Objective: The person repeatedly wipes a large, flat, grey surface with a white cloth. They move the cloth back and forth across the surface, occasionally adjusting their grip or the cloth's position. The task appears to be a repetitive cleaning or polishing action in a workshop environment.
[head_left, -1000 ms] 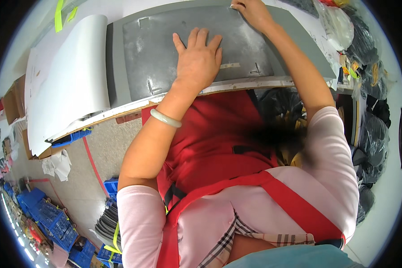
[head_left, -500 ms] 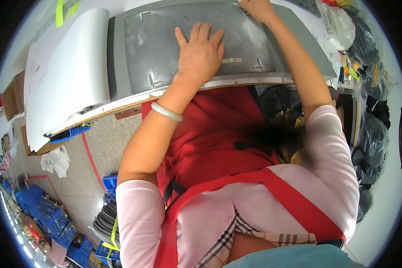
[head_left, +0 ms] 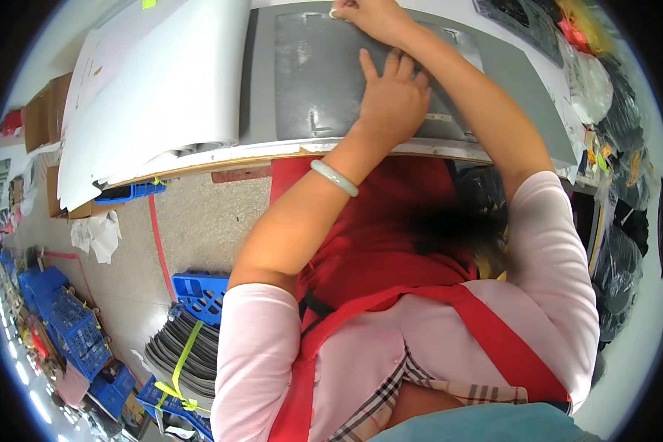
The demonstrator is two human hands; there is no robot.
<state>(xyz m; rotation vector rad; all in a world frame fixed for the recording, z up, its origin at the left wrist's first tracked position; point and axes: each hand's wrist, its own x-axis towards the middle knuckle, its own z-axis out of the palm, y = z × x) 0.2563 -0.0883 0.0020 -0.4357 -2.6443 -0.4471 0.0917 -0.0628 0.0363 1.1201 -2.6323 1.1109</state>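
Observation:
A dark grey rectangular template (head_left: pixel 313 81) with corner cut-outs and chalky white smudges lies on a larger grey sheet (head_left: pixel 523 92) on the table. My left hand (head_left: pixel 396 99) rests flat on the template, its fingers spread. Past it, at the template's far edge, my right hand (head_left: pixel 372 18) is pinched, with a small white piece at its fingertips beside a far cut-out. What kind of thing the piece is does not show. My right forearm passes over the template's right part and hides some of it.
White sheeting (head_left: pixel 191 81) curls up at the template's left. Plastic-wrapped bundles (head_left: pixel 619 258) line the right side. On the floor at the left stand blue crates (head_left: pixel 81 331) and a stack of dark sheets (head_left: pixel 180 350) tied with a yellow-green strap.
My right hand has moved left along the template's far edge, from its right end to its left part. My left hand has slid right across the template. The view has shifted leftward.

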